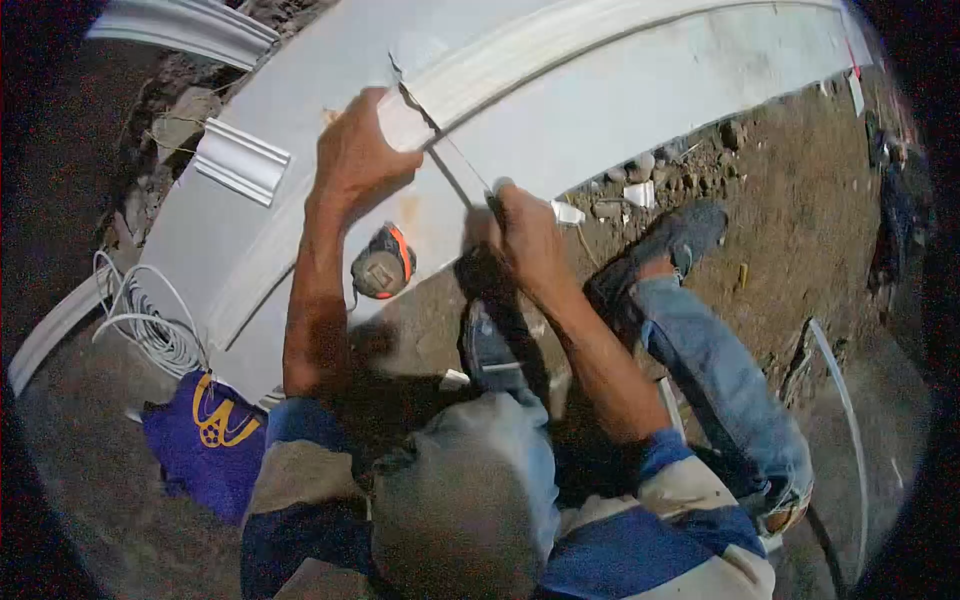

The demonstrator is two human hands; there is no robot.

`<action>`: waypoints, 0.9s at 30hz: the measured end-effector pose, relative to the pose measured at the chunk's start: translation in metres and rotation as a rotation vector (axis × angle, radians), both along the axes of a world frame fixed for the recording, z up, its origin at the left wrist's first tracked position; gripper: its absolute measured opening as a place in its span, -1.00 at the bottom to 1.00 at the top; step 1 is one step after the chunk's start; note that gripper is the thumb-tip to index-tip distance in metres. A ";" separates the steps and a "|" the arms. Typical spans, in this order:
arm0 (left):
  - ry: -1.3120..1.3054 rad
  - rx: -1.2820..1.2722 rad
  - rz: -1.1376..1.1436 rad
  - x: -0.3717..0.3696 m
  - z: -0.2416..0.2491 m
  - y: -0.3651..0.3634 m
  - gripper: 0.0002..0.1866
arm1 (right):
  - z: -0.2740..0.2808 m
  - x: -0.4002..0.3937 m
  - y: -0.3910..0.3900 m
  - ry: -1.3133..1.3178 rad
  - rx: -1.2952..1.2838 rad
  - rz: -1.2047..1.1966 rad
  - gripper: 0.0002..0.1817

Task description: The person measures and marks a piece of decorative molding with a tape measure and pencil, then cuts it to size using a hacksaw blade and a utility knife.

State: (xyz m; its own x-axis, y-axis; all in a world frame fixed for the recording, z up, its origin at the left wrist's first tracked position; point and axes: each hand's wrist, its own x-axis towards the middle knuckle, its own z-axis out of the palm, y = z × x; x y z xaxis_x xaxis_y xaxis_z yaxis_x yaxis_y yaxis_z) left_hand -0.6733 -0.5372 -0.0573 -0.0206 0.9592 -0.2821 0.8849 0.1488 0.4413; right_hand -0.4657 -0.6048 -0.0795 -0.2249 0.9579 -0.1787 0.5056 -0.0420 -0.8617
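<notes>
A long white moulding [560, 52] lies along a pale board [600, 130]. My left hand [360, 150] grips it, thumb on the near edge and fingers over the far side. My right hand [530, 235] is closed around the near end of a thin, narrow blade [464, 163]. That blade runs across the moulding just right of my left hand. Its handle, if any, is hidden in my fist. Below my left hand, a round tape measure [382, 265] with an orange stripe rests near the board's front edge.
A short moulding piece [242, 162] lies at the board's left. Coiled white cable [160, 325] and purple cloth [205, 440] are at lower left. Stones and white offcuts [640, 194] litter the dirt along the board's near edge. Another moulding [185, 28] is at top left.
</notes>
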 end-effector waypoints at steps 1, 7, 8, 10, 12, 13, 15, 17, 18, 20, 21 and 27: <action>-0.012 0.024 0.002 0.002 0.001 -0.001 -0.26 | 0.001 -0.008 0.010 0.011 -0.090 0.023 -0.84; 0.022 0.034 -0.023 -0.008 -0.014 0.003 -0.23 | -0.016 -0.011 0.003 0.013 0.174 -0.007 -0.87; 0.027 0.049 -0.018 -0.008 -0.014 0.001 -0.22 | -0.014 -0.001 -0.008 -0.004 0.083 -0.015 -0.87; 0.017 0.056 -0.002 -0.005 -0.011 0.003 -0.22 | -0.011 0.000 -0.001 -0.006 0.066 0.012 -0.87; -0.003 0.049 -0.014 -0.002 -0.007 0.001 -0.22 | -0.015 -0.014 0.012 0.004 0.044 0.020 -0.86; -0.003 0.050 -0.015 -0.004 -0.011 0.001 -0.23 | -0.021 -0.029 0.028 0.014 0.062 0.021 -0.84; -0.001 0.073 -0.035 -0.007 -0.014 0.002 -0.24 | -0.028 -0.037 0.039 0.174 0.089 0.011 -0.84; -0.017 0.010 -0.032 -0.009 -0.013 0.004 -0.25 | -0.017 -0.026 0.022 -0.054 0.209 0.003 -0.84; 0.022 0.025 -0.040 -0.007 -0.013 0.004 -0.27 | -0.008 -0.011 0.006 0.066 -0.042 -0.025 -0.87; 0.029 0.067 -0.035 -0.005 -0.014 0.003 -0.28 | -0.011 0.002 -0.007 -0.017 0.081 -0.009 -0.89; 0.044 0.094 -0.037 -0.004 -0.015 0.000 -0.28 | -0.014 0.005 -0.014 -0.093 0.191 0.001 -0.90; 0.008 0.050 -0.051 -0.009 -0.013 0.003 -0.24 | -0.023 -0.033 0.031 -0.052 0.135 0.015 -0.91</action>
